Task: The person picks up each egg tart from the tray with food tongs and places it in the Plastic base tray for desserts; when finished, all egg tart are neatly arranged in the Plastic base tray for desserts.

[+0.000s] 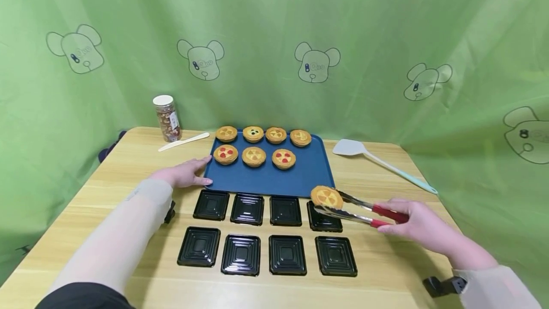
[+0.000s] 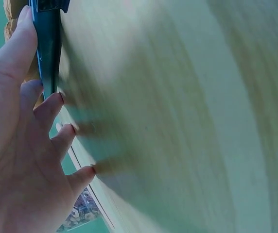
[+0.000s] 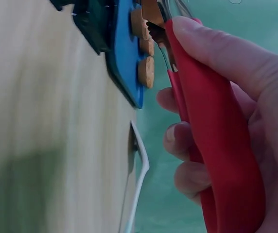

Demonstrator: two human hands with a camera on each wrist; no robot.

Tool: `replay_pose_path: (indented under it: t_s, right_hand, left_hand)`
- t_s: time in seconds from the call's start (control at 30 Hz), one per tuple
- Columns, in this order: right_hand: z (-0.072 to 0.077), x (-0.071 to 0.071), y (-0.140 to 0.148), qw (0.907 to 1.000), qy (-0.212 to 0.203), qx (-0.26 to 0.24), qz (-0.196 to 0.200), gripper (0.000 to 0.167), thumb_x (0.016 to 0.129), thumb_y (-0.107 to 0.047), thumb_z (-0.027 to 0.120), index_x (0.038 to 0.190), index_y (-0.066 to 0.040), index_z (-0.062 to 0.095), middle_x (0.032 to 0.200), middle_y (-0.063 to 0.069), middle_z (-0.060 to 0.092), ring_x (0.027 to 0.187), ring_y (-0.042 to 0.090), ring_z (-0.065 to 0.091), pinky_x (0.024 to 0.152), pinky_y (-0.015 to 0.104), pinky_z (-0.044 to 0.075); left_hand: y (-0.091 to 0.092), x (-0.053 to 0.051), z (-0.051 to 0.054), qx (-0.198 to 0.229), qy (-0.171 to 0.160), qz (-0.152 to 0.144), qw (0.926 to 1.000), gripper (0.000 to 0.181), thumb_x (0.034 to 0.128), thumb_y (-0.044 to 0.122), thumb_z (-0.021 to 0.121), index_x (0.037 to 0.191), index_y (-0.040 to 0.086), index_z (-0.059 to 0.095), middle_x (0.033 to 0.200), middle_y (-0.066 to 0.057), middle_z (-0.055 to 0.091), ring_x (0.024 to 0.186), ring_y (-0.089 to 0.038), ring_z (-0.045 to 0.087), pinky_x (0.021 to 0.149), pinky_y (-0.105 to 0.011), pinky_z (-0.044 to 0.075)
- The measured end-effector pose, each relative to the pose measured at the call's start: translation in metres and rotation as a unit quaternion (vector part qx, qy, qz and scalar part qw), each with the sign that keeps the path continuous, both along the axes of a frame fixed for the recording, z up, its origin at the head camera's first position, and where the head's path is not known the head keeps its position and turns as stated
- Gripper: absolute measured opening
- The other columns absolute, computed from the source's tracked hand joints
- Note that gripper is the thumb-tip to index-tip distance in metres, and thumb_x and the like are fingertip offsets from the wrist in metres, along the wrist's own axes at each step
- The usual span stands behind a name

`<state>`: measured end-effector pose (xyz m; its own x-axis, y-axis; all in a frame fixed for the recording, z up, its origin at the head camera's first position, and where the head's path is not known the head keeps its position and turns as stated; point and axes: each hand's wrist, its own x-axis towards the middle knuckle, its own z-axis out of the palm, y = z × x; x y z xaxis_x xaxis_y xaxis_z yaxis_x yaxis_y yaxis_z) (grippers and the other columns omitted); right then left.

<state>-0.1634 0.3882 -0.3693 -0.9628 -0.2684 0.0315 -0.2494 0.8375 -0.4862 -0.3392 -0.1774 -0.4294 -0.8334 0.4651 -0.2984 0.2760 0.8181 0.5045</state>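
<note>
My right hand [image 1: 422, 228] grips red-handled metal tongs [image 1: 382, 211], also large in the right wrist view. Between the tong tips is an egg tart [image 1: 326, 196] with a yellow, wedge-patterned top. It is over the right-hand black square plastic base [image 1: 324, 224] of the back row, by the front right corner of a blue tray [image 1: 266, 179]. Several more tarts, such as one with red pieces [image 1: 283, 159], stand on the tray in two rows. My left hand [image 1: 184, 174] rests at the tray's left edge, fingers spread; the left wrist view shows its thumb over the rim.
Several black bases [image 1: 198, 247] lie in two rows before the tray. Back left are a lidded jar [image 1: 168, 120] of brown pieces and a pale wooden knife [image 1: 182, 142]. A white spatula [image 1: 349, 147] with a mint handle lies right of the tray. Green curtain [image 1: 266, 23] hangs behind.
</note>
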Motion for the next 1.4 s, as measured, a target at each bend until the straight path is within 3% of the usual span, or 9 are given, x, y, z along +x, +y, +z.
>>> replay_pose_path:
  t_s: [0.23,0.53,0.87,1.2,1.4]
  right_hand:
    - [-0.016,0.008,0.002,0.9979,-0.051,-0.041,-0.004,0.059,0.074,-0.029,0.087,0.122,-0.001,0.069,0.108,0.009,0.068,0.088,0.016,0.064,0.073,0.025,0.056]
    - [-0.027,0.009,0.002,0.9986,-0.046,-0.027,0.002,0.062,0.073,-0.034,0.087,0.122,-0.002,0.069,0.104,0.003,0.068,0.091,0.021,0.064,0.076,0.026,0.055]
    - [-0.028,0.006,0.005,0.9991,-0.040,-0.016,-0.001,0.068,0.071,-0.038,0.088,0.124,0.000,0.067,0.103,0.004,0.067,0.085,0.019,0.060,0.068,0.025,0.053]
    - [-0.011,0.004,0.004,0.9987,-0.033,-0.039,-0.008,0.070,0.073,-0.032,0.088,0.128,0.004,0.063,0.107,0.014,0.067,0.080,0.018,0.059,0.063,0.026,0.053]
    - [0.014,-0.023,-0.004,0.9996,0.000,-0.013,-0.026,0.072,0.079,-0.040,0.083,0.133,0.000,0.060,0.116,0.019,0.065,0.085,0.021,0.059,0.067,0.030,0.052]
  left_hand:
    - [0.000,-0.001,0.000,0.002,0.000,0.000,1.0000,0.091,0.0955,0.045,0.062,0.159,0.010,0.008,0.160,-0.027,0.010,0.145,-0.047,0.006,0.115,-0.061,0.006]
    - [0.001,-0.001,-0.001,0.005,-0.006,0.001,1.0000,0.092,0.0948,0.045,0.063,0.159,0.011,0.007,0.160,-0.026,0.010,0.145,-0.047,0.005,0.115,-0.061,0.005]
    - [0.000,-0.002,-0.002,0.004,-0.006,0.003,1.0000,0.092,0.0948,0.047,0.063,0.160,0.012,0.007,0.160,-0.026,0.010,0.145,-0.047,0.004,0.115,-0.061,0.005]
    - [0.000,-0.002,-0.002,0.005,-0.010,0.007,0.9999,0.092,0.0946,0.047,0.062,0.160,0.013,0.007,0.160,-0.027,0.009,0.145,-0.046,0.004,0.115,-0.061,0.005]
    - [0.000,0.000,-0.001,0.008,-0.006,0.005,0.9999,0.092,0.0945,0.047,0.063,0.160,0.012,0.008,0.160,-0.027,0.010,0.145,-0.047,0.005,0.115,-0.061,0.005]
